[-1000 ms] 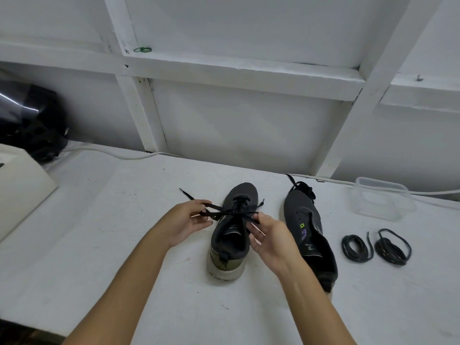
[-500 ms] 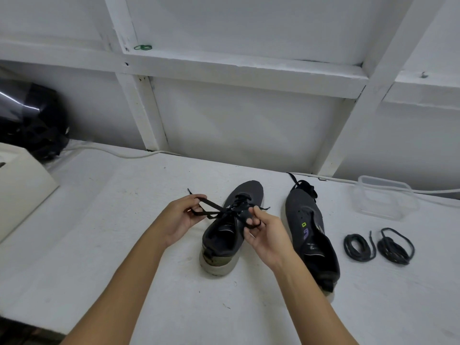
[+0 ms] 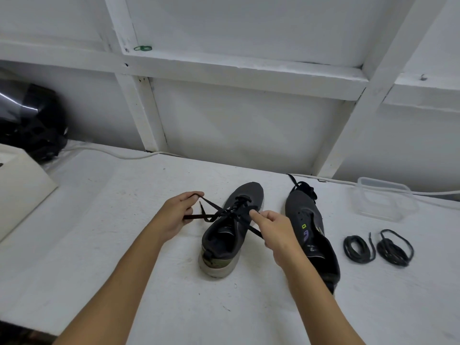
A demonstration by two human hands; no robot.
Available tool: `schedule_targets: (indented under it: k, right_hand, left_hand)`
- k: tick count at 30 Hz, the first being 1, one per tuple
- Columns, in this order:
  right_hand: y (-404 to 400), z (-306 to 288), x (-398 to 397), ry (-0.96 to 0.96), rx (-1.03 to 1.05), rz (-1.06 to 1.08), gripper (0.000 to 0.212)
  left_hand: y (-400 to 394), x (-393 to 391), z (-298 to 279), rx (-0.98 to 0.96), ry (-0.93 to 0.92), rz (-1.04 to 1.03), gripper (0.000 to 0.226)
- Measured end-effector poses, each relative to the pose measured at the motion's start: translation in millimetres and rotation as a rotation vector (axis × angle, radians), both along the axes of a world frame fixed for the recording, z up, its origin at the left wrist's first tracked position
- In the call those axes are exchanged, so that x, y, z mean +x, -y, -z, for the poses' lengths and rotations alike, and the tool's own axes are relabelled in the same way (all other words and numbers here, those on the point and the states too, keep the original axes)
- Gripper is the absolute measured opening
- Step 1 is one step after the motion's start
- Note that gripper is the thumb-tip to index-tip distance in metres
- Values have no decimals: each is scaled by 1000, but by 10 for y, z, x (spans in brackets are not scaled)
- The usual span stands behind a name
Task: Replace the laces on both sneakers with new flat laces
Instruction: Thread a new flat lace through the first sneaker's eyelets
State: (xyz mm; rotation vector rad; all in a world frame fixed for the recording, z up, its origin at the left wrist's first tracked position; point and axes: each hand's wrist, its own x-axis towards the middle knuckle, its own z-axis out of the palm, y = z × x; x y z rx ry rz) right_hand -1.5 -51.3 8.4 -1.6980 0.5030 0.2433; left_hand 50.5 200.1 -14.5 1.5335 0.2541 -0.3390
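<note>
Both hands have drawn farther apart since a moment ago, pulling the flat black lace [image 3: 219, 214] into a wide cross over the near-left sneaker, whose toe has swung toward the right.

A white painted work surface [image 3: 104, 235] fills the lower scene below a white timber-framed wall [image 3: 236, 125]. At the far left sit a glossy black helmet-like object [image 3: 32, 120] and, nearer, a cream-coloured box [image 3: 20, 185]. A white cable [image 3: 114, 154] runs along the back edge of the surface.

At centre stands a dark grey knit sneaker with a pale sole [image 3: 224, 245], heel near the camera, its lace threaded through the far eyelets. Just to its right lies the second dark grey sneaker with green and purple markings [image 3: 311, 235], a lace bunched at its toe; the two shoes sit apart.

The left hand [image 3: 174, 215], left of the centre shoe, pinches two strands of the lace between curled fingers and thumb. The right hand [image 3: 276, 227], above the gap between the shoes, pinches the other end, which trails down past its fingers.

A clear plastic container [image 3: 384, 199] rests at the far right. Nearer, two coiled black round laces [image 3: 378, 246] lie side by side.

A small green band [image 3: 142, 48] sits on the wall's crossbeam.
</note>
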Motion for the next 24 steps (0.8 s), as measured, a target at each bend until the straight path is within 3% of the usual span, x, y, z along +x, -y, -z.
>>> schedule_targets:
  k: [3,7,11,16,21,24]
  right_hand:
    - [50,-24,7,10,3,61,30]
    - [15,69,-53,-52,96,112,44]
    - [-109,110,-87,-69,242,110,33]
    - [2,127,-32,-53,136,153,26]
    - [-8,80,-58,-12,428,260,21]
    - [4,44,-78,-41,292,212,19]
  left_hand:
    - [10,0,-7,228,85,32,22]
    - [79,4,-6,431,261,15,23]
    - [140,-9,-12,558,420,4,22]
    - [-21,98,-50,1035,736,28,18]
    - [-26,138,0,1000,666,98,18]
    - [-22,105,59,967,623,110,18]
